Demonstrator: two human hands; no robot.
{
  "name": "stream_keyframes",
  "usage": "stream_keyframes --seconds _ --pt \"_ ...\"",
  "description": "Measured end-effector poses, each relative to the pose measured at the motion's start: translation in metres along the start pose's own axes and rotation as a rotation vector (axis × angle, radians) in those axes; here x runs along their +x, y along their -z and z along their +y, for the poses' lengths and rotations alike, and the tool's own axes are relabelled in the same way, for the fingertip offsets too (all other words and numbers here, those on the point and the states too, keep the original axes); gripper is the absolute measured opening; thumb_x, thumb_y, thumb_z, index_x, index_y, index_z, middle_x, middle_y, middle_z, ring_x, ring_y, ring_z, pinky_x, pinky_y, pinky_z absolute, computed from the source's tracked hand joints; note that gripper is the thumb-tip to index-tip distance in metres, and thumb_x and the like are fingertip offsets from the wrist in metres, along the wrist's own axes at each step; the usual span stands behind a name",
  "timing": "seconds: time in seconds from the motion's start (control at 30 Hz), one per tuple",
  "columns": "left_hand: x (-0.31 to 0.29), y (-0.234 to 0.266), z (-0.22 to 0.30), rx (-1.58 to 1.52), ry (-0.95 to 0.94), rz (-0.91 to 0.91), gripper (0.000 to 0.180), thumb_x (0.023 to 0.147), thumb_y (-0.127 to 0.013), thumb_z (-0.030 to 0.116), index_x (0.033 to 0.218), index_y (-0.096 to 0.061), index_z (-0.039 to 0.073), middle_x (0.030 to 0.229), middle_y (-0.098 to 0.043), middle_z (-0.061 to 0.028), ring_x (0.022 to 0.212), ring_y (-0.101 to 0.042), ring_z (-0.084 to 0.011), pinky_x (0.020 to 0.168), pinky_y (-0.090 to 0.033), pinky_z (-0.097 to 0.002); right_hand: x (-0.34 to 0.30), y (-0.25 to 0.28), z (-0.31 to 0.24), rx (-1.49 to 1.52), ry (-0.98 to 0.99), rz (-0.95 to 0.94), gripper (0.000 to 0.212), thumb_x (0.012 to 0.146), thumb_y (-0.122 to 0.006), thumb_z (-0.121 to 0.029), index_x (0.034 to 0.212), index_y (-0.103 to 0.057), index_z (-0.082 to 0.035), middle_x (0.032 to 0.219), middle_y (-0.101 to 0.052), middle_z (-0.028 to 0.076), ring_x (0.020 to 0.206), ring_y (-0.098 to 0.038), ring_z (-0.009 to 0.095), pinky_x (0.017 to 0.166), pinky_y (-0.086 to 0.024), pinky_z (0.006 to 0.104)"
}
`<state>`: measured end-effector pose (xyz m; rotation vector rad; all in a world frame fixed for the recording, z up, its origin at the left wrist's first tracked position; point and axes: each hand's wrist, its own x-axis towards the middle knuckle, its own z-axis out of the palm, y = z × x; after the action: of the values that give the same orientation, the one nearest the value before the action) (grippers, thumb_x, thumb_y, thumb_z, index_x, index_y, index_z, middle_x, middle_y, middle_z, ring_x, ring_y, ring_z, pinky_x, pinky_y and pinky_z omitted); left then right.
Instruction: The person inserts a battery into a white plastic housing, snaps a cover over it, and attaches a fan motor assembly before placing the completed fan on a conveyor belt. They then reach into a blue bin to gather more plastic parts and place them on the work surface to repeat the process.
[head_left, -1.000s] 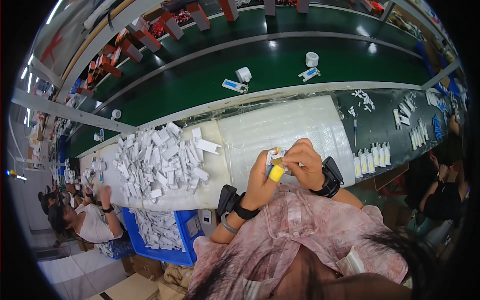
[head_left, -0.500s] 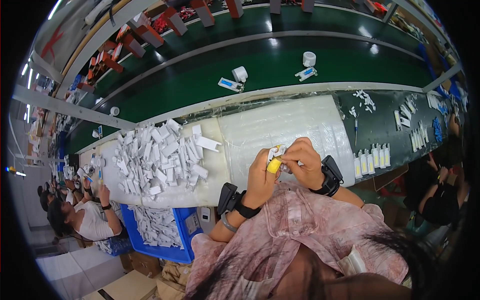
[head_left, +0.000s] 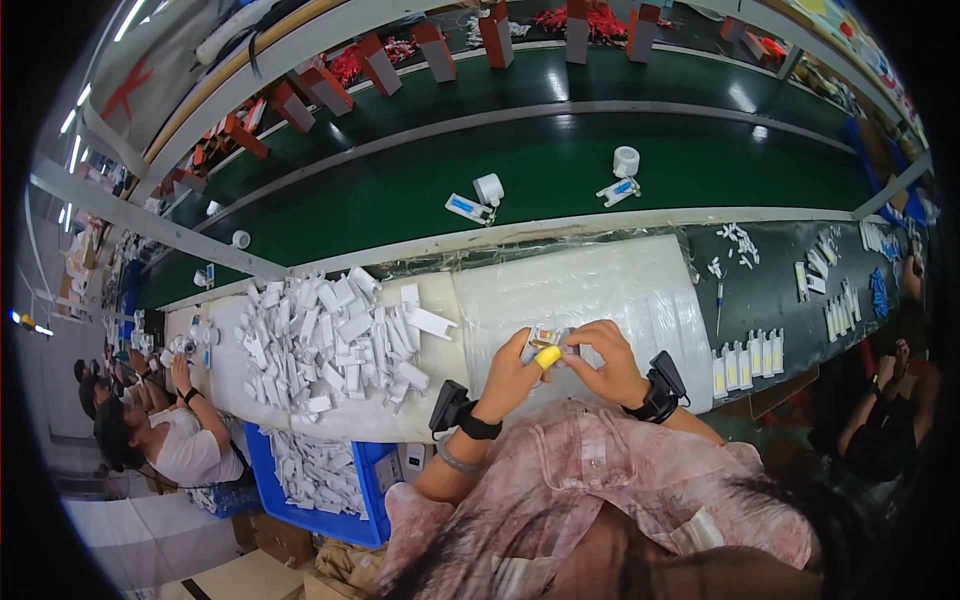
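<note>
My left hand (head_left: 512, 378) is closed on a small white plastic housing (head_left: 541, 335), held above the wrapped table surface. Something yellow, seemingly a wrap, covers the tip of the left thumb. Brownish detail shows inside the housing, too small to make out. My right hand (head_left: 608, 366) pinches at the housing's right side; its fingertips hide what they grip there. To the left of my hands lies a large heap of white plastic casings (head_left: 335, 335).
A blue bin (head_left: 375, 490) of white parts stands below the heap. Upright white-and-yellow pieces (head_left: 748, 360) and a thin screwdriver (head_left: 719, 305) are on the right. Beyond runs a green conveyor (head_left: 400, 200) carrying assembled units (head_left: 472, 207). Co-workers sit on both sides.
My view has tilted, so the table sits lower in the picture. The housing has turned in my fingers, showing its inner side, and my right fingers have shifted to its side.
</note>
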<state>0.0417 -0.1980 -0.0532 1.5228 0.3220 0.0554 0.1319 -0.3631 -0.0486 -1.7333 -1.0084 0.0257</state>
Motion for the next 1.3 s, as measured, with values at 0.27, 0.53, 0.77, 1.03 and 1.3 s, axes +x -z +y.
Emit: stream_keyframes --seconds 0.27,0.53,0.77,1.03,1.3 --pt "0.008 0.031 -0.002 0.121 0.090 -0.022 0.016 0.090 -0.062 0.009 0.104 -0.059 0.002 0.080 -0.062 -0.0028 0.060 -0.057 -0.0074 0.053 -0.043 -0.0220 -0.002 0.000 0.041 0.217 -0.288 -0.140 0.045 0.083 -0.069 -0.007 0.125 -0.054 -0.005 0.124 -0.056 0.014 0.114 -0.054 0.024 0.093 -0.044 0.0356" --pt "0.009 0.020 0.020 -0.301 0.102 -0.066 0.018 0.092 -0.059 0.009 0.108 -0.056 0.002 0.084 -0.063 -0.0064 0.061 -0.060 -0.0129 0.054 -0.047 -0.0253 0.008 -0.010 0.047 1.131 -0.538 -0.453 0.077 0.085 -0.068 -0.011 0.149 -0.024 -0.007 0.147 -0.033 0.011 0.129 -0.041 0.019 0.107 -0.035 0.0333" --pt "0.000 0.021 0.013 -0.361 0.119 0.019 0.020 0.094 -0.057 0.012 0.110 -0.055 0.002 0.089 -0.064 -0.0089 0.061 -0.062 -0.0164 0.055 -0.047 -0.0262 -0.009 0.004 0.064 1.213 -0.720 -0.373 0.080 0.081 -0.074 -0.028 0.144 -0.031 -0.002 0.131 -0.050 0.012 0.120 -0.053 0.026 0.093 -0.050 0.0376" --pt "-0.015 0.017 0.010 -0.119 0.076 0.009 0.025 0.093 -0.058 0.008 0.116 -0.050 0.002 0.087 -0.062 -0.0070 0.062 -0.058 -0.0121 0.056 -0.046 -0.0249 0.023 0.034 0.022 1.040 -0.448 -0.393 0.083 0.079 -0.074 -0.024 0.144 -0.026 -0.007 0.142 -0.041 0.014 0.109 -0.061 0.031 0.068 -0.059 0.0352" --pt "-0.042 0.005 0.028 -0.151 0.128 -0.057 0.031 0.088 -0.062 0.004 0.116 -0.049 0.003 0.094 -0.061 -0.0041 0.067 -0.057 -0.0095 0.056 -0.047 -0.0241 0.077 0.043 -0.009 0.601 -0.328 -0.601 0.073 0.073 -0.082 -0.024 0.133 -0.044 -0.005 0.116 -0.055 0.007 0.107 -0.054 0.015 0.088 -0.047 0.0279"
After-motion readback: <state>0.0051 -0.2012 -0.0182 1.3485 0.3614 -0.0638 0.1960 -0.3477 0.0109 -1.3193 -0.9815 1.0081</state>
